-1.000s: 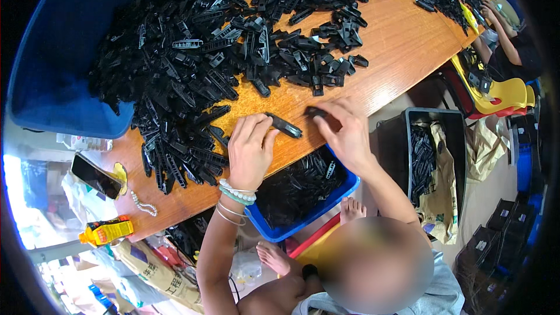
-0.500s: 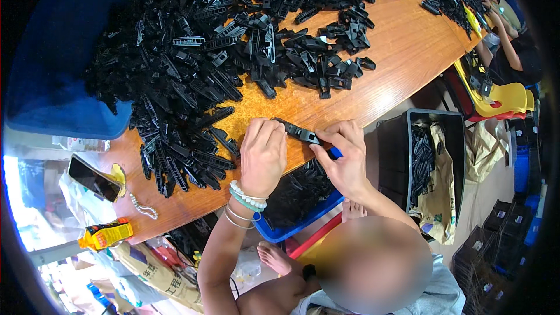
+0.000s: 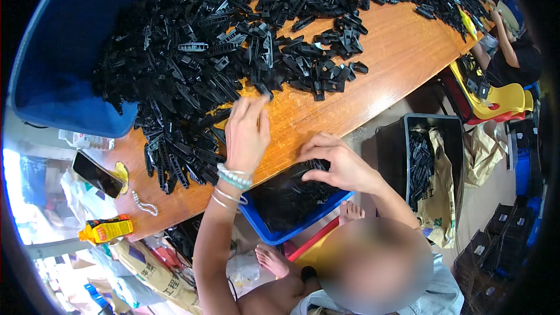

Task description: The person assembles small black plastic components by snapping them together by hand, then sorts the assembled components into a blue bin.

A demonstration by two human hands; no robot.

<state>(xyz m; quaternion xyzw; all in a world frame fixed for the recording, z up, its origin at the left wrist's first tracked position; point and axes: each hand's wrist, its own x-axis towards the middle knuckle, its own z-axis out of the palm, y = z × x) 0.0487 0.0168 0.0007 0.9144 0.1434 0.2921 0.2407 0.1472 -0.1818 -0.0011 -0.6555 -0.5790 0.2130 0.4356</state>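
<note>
My left hand (image 3: pixel 247 137), with beads and bangles at the wrist, reaches over the table's near side. Its thumb stands apart from the fingers, and the fingertips are at a black plastic part (image 3: pixel 264 91) on the edge of the pile; I cannot tell whether they touch it. Many similar parts form a large heap of black plastic parts (image 3: pixel 192 81) across the table. Over the blue bin (image 3: pixel 273 237), below the table edge, my right hand (image 3: pixel 338 163) is open, thumb and fingers apart, nothing seen in it. Black parts (image 3: pixel 291 198) lie inside this bin.
A large blue tub (image 3: pixel 64 105) leans at the table's left. Near it are a phone (image 3: pixel 96 174), a bead bracelet (image 3: pixel 144 204) and a yellow bottle (image 3: pixel 108 230). At right stand a black crate (image 3: pixel 402 198), a yellow chair (image 3: pixel 501 98) and another person's arm (image 3: pixel 506 41).
The black part between my two hands has left them. My right hand has lowered over the blue bin and opened. My left hand has moved away toward the pile.
</note>
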